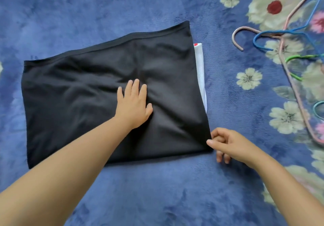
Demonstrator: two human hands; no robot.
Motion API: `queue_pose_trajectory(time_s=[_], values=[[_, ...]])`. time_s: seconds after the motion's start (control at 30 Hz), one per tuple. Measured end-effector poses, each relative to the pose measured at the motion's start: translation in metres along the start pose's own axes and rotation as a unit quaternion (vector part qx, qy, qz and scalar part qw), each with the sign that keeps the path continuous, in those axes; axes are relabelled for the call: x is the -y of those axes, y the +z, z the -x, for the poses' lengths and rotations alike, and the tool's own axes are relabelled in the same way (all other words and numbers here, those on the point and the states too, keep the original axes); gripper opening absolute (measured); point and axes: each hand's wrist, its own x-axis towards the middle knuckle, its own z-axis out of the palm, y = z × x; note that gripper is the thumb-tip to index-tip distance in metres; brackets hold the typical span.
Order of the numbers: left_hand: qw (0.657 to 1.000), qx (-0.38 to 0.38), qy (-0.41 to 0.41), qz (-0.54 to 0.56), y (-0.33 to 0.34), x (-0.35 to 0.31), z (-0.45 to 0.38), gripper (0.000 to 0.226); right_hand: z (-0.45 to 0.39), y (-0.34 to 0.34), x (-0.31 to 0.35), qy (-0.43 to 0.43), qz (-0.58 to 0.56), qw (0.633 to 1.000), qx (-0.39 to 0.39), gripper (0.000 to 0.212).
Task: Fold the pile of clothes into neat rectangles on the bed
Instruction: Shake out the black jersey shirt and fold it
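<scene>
left hand (133, 105) flat on black garment (87, 94) | right hand (228, 145) pinches corner | white cloth (199, 67) mostly hidden

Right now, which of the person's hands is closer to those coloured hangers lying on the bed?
The right hand. It pinches the black garment's near right corner, below the hangers. The left hand presses flat on the garment's middle, farther away.

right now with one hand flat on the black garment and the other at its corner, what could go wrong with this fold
1. The right hand pinches only the near right corner of the black garment; pulling there could skew the edge rather than square it.
2. Creases radiate from under the flat left hand; folding over them may lock them in.
3. A white piece pokes out along the right edge and could stay exposed.
</scene>
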Motion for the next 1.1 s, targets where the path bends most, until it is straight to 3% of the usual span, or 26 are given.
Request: queue_pose_trajectory(time_s=[0.13, 0.2, 0.37, 0.47, 0.6, 0.7, 0.8, 0.87, 0.93, 1.0, 1.1], values=[[0.965, -0.188, 0.181, 0.000, -0.039, -0.017, -0.027, 0.044, -0.006, 0.007, 0.003, -0.036, 0.016, 0.987, -0.158, 0.023], [0.967, -0.151, 0.205, -0.030, -0.068, -0.036, -0.047, 0.051, -0.010, 0.011, 0.006, -0.033, 0.055, 0.983, -0.174, 0.026], [0.965, -0.067, 0.219, -0.127, -0.118, -0.091, -0.112, 0.070, -0.022, -0.003, 0.025, 0.030, 0.141, 0.989, -0.017, 0.033], [0.960, -0.026, 0.213, -0.179, -0.129, -0.104, -0.127, 0.060, -0.032, -0.011, 0.037, 0.053, 0.083, 0.990, 0.097, 0.029], [0.971, -0.003, 0.192, -0.143, -0.130, -0.099, -0.128, 0.039, -0.046, -0.020, 0.041, 0.080, 0.079, 0.977, 0.179, 0.023], [0.976, -0.011, 0.199, -0.084, -0.124, -0.080, -0.127, 0.026, -0.039, -0.020, 0.039, 0.043, 0.073, 0.979, 0.184, 0.027], [0.977, -0.047, 0.206, 0.003, -0.125, -0.055, -0.122, 0.024, -0.026, -0.014, 0.033, -0.018, -0.020, 0.984, 0.179, 0.017], [0.974, -0.071, 0.210, 0.043, -0.129, -0.039, -0.115, 0.022, -0.021, -0.009, 0.033, -0.043, -0.068, 0.977, 0.198, 0.030], [0.970, -0.098, 0.211, 0.069, -0.135, -0.019, -0.104, 0.020, -0.014, 0.002, 0.045, -0.060, -0.056, 0.974, 0.212, 0.034], [0.966, -0.120, 0.211, 0.091, -0.138, 0.009, -0.088, 0.023, -0.008, 0.024, 0.067, -0.081, -0.031, 0.969, 0.231, 0.005], [0.958, -0.148, 0.212, 0.123, -0.134, 0.054, -0.063, 0.024, -0.002, 0.064, 0.098, -0.085, 0.029, 0.969, 0.230, 0.016]])
